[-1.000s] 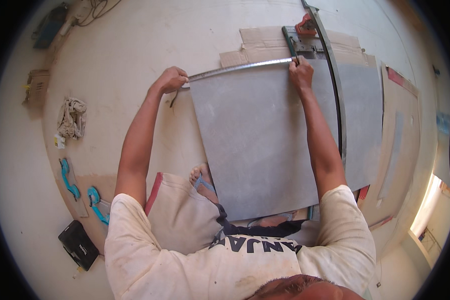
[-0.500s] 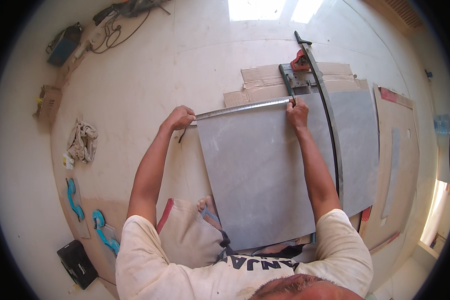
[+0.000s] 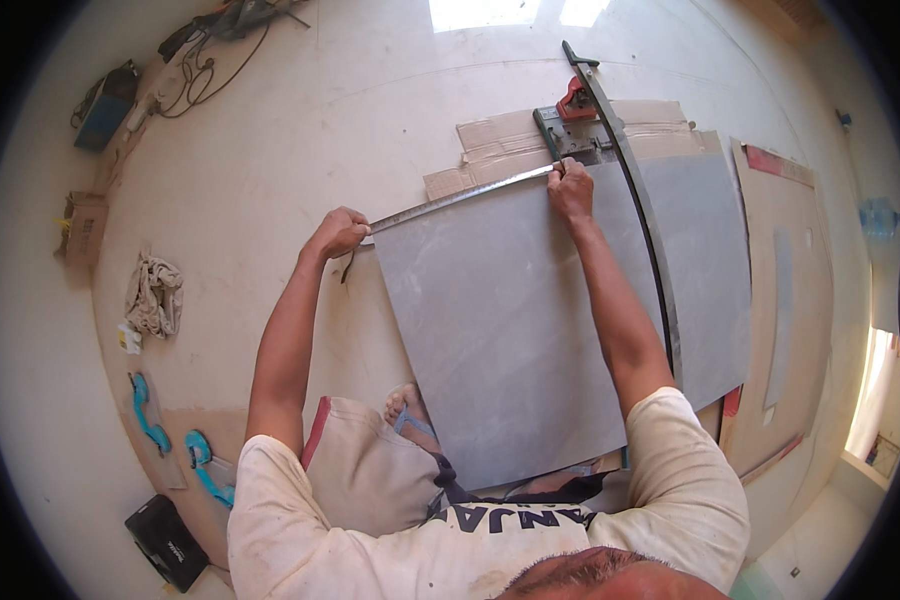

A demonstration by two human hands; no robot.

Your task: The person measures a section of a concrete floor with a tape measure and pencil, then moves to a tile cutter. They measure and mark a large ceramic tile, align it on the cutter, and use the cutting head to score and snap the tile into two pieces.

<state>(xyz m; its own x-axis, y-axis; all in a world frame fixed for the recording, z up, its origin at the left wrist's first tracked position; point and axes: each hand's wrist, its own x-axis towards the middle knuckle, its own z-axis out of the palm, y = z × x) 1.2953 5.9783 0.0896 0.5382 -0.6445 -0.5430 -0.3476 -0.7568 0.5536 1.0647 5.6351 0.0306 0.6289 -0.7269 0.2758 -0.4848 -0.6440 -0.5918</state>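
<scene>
A large grey tile lies before me under the long dark rail of a manual tile cutter. A thin metal ruler stretches along the tile's far edge. My left hand grips its left end, just off the tile's far left corner; a short dark piece hangs below the fingers. At the other end, my right hand is closed, pinching the ruler near the cutter's base. Something small and dark shows at the right fingertips, too small to name. The red cutter head sits beyond that hand.
Cardboard lies flat under the cutter's far end. Blue suction lifters, a black case and a crumpled cloth are at the left. A boxed tile panel lies at the right; cables lie far left.
The whole view has shifted slightly, so everything sits a little further left and up. Both hands keep their hold on the ruler along the tile's edge.
</scene>
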